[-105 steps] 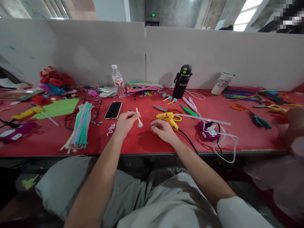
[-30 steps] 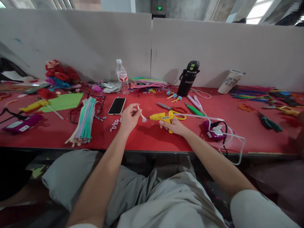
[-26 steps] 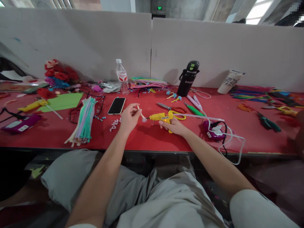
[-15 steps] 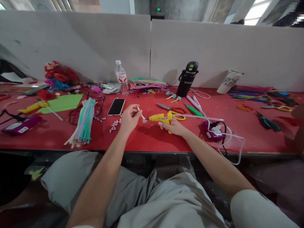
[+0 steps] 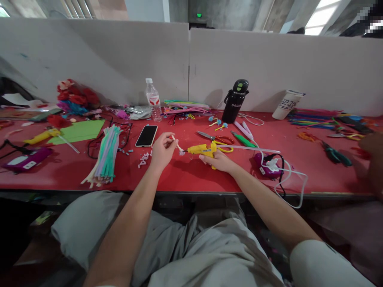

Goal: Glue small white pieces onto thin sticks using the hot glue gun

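Near the front edge of the red bench (image 5: 179, 181), our left hand (image 5: 162, 153) pinches a white-stemmed lilac piece (image 5: 181, 152) so close to the yellow plastic glue gun (image 5: 198, 149) our right hand (image 5: 222, 161) grips that slipping could burn us.

The black smartphone (image 5: 146, 136) lies right of the pastel pipe-cleaner bundle (image 5: 105, 156) on the red table (image 5: 185, 175). Behind the phone stands the clear plastic bottle (image 5: 153, 100).

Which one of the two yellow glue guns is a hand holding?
The glue gun in the right hand; the other glue gun lies at the green paper's edge.
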The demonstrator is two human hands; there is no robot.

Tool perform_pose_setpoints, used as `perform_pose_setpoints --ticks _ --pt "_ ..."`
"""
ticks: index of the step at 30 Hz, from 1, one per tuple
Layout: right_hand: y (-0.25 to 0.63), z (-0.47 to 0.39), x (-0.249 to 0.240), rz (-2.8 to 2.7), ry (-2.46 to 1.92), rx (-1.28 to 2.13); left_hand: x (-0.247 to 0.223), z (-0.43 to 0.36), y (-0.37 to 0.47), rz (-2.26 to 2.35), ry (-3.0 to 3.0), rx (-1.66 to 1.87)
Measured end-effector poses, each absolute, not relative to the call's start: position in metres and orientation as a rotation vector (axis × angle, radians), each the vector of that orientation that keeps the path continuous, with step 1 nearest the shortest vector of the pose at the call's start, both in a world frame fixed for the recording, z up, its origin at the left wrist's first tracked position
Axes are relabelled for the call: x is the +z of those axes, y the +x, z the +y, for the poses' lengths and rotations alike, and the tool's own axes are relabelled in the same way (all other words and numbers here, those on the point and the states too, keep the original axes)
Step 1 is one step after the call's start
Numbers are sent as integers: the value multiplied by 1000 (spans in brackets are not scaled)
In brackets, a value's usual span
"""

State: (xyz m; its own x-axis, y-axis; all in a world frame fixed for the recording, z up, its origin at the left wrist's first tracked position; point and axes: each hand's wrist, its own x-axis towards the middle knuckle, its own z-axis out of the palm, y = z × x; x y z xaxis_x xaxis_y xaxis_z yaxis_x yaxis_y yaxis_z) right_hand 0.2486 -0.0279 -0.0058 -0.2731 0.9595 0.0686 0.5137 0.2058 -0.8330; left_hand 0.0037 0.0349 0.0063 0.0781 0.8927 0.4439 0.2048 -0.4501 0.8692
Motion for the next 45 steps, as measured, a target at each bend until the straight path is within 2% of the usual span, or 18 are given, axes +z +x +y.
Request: perform_pose_setpoints --ticks 30,37,45 --pt "248 -30 -1 -1883 -1374 940 7 37 5 1075 1622 1495" --pt "247 -31 -1 -1834 -1383 1008 29 46 -21 1153 1539 1655" --pt "286 -15 -3 -1780 -1595 660 45 48 -45 1201 1572 1721"
